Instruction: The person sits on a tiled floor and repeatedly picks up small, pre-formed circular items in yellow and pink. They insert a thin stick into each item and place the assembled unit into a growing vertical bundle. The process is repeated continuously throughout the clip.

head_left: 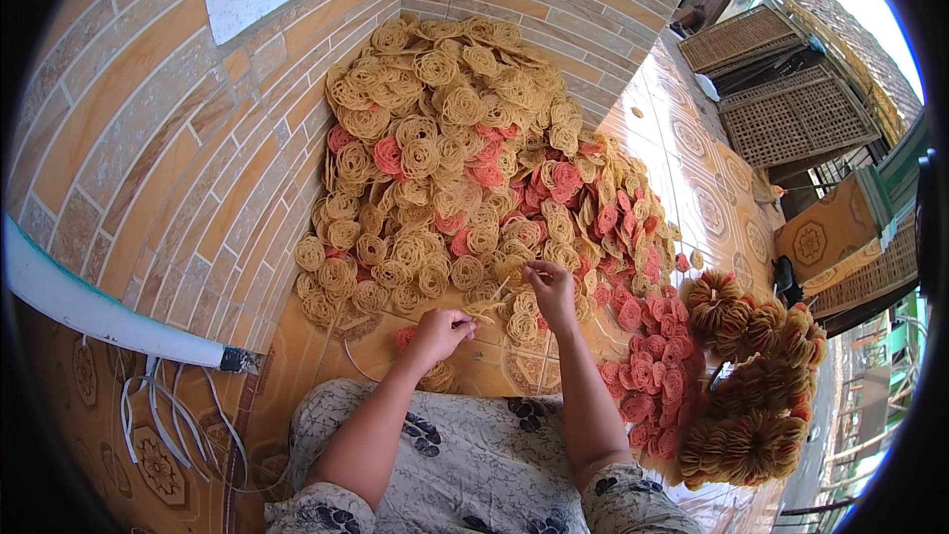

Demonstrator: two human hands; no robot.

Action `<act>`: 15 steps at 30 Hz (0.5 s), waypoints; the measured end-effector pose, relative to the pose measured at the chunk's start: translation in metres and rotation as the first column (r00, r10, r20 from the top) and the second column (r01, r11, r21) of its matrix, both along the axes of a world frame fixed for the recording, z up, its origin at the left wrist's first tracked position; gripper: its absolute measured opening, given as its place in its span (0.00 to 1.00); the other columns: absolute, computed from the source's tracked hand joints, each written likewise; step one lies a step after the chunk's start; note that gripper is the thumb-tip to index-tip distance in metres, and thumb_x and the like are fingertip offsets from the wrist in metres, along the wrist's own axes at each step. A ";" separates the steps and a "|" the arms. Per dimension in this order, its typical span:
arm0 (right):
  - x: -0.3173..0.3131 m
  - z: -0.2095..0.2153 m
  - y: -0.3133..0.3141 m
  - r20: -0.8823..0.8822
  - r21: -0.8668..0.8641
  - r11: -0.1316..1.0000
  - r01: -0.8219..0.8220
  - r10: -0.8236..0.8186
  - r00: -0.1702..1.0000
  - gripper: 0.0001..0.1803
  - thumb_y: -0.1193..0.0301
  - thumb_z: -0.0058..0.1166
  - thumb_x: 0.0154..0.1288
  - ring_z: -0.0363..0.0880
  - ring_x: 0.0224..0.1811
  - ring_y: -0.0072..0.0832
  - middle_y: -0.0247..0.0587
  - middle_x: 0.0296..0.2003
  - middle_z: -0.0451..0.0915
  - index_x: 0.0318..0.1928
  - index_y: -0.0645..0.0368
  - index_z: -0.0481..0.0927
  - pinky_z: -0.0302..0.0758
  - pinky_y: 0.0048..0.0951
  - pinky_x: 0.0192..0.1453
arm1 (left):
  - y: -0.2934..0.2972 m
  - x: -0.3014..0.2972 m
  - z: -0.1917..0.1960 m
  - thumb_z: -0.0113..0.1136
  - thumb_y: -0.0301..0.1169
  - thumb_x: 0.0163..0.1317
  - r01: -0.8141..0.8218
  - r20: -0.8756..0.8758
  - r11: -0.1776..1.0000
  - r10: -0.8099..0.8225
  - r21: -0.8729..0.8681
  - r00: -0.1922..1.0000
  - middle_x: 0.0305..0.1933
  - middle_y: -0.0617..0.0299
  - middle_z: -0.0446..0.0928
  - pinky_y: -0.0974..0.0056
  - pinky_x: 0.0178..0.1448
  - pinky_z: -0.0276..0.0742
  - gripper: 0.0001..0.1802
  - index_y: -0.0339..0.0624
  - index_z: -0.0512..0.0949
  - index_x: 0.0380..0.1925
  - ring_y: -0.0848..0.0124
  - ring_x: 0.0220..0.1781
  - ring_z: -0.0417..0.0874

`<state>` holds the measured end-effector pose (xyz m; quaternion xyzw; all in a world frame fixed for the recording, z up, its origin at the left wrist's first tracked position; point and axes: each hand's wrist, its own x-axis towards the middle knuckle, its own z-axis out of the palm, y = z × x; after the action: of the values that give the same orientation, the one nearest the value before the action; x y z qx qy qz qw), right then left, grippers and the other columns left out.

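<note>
Just in front of my lap, my left hand (441, 336) is closed in a pinch on the edge of a thin yellow lacy disc (482, 311). My right hand (553, 289), a little farther off and to the right, pinches another yellow disc, seen partly edge-on. A thin pale strip (503, 289) shows between the two hands; which hand holds it I cannot tell. Beyond them rises a big heap of yellow lacy discs (435, 163), swirled like dried noodle nests, with pink discs (560, 181) mixed in. More pink discs (647, 376) lie right of my right forearm.
Bundles of discs packed edge to edge (746, 445) stand at the right. A brick-patterned wall (188, 138) closes off the left and back. White strips (173, 405) hang at the lower left. Woven panels (796, 119) lean at the far right above the tiled floor (682, 153).
</note>
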<state>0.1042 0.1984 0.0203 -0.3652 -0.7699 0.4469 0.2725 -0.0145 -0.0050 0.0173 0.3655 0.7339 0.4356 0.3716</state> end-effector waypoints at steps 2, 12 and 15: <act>0.000 0.004 -0.003 -0.024 -0.140 0.990 -0.018 0.014 1.000 0.13 0.69 0.61 0.63 0.81 0.33 0.22 0.40 0.33 0.83 0.43 0.65 0.83 0.75 0.24 0.39 | 0.000 0.000 0.002 0.61 0.38 0.62 0.001 -0.011 1.000 -0.002 -0.022 1.000 0.27 0.63 0.84 0.69 0.29 0.68 0.12 0.40 0.85 0.34 0.78 0.21 0.73; -0.005 0.032 -0.029 -0.008 0.273 0.937 -0.219 0.230 0.973 0.08 0.72 0.60 0.62 0.80 0.33 0.26 0.40 0.30 0.81 0.39 0.63 0.83 0.75 0.26 0.39 | 0.004 0.000 -0.014 0.63 0.39 0.61 -0.103 0.134 0.993 0.094 0.056 0.987 0.25 0.62 0.84 0.67 0.30 0.71 0.14 0.37 0.85 0.34 0.77 0.21 0.76; -0.004 0.033 -0.025 0.109 -0.005 0.878 -0.478 0.476 0.873 0.07 0.72 0.62 0.59 0.80 0.33 0.33 0.42 0.32 0.81 0.36 0.62 0.84 0.76 0.31 0.40 | 0.005 -0.001 -0.017 0.63 0.38 0.61 -0.150 0.209 0.987 0.137 0.050 0.968 0.25 0.62 0.84 0.67 0.30 0.71 0.14 0.37 0.85 0.33 0.78 0.22 0.77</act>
<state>0.1005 0.1732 0.0530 -0.1848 -0.8543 0.4716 0.1163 -0.0153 0.0002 0.0006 0.2766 0.7015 0.5204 0.4007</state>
